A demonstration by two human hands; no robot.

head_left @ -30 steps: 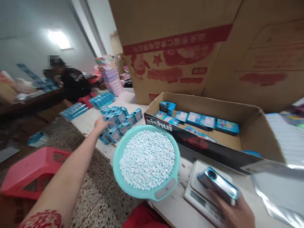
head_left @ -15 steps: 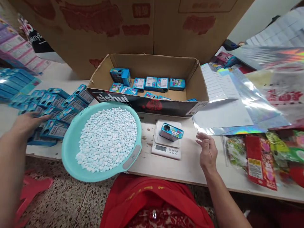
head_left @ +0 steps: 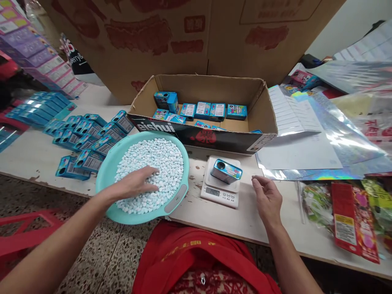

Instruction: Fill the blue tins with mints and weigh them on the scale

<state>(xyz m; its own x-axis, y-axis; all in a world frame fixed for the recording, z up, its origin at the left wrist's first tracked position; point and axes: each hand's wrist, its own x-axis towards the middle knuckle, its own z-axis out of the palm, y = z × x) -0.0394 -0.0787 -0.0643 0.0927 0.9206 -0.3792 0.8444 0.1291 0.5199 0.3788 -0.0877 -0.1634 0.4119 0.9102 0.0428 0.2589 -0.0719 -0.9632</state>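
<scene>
My left hand (head_left: 137,183) is over the candies in a teal basin (head_left: 102,177), thumb and fingers apart, fingertips touching the pile. Small white and pale-blue candies (head_left: 165,159) fill most of the basin. A white kitchen scale (head_left: 219,199) stands to its right, display lit. On the scale sits a small blue tin (head_left: 226,170) with a dark round spot on its top. Beside the scale, my right hand (head_left: 268,200) rests at the table with loosely bent fingers, thumb apart, holding nothing visible.
Behind the scale, an open cardboard box (head_left: 211,141) holds several blue tins. More blue tins (head_left: 88,159) stand in rows left of the basin. Plastic sheets (head_left: 337,134) and candy packets (head_left: 346,220) lie at the right. A large carton (head_left: 220,49) forms the back.
My left hand has moved right, from the blue tins to the candies in the basin. My right hand stays beside the scale. The view has shifted slightly left.
</scene>
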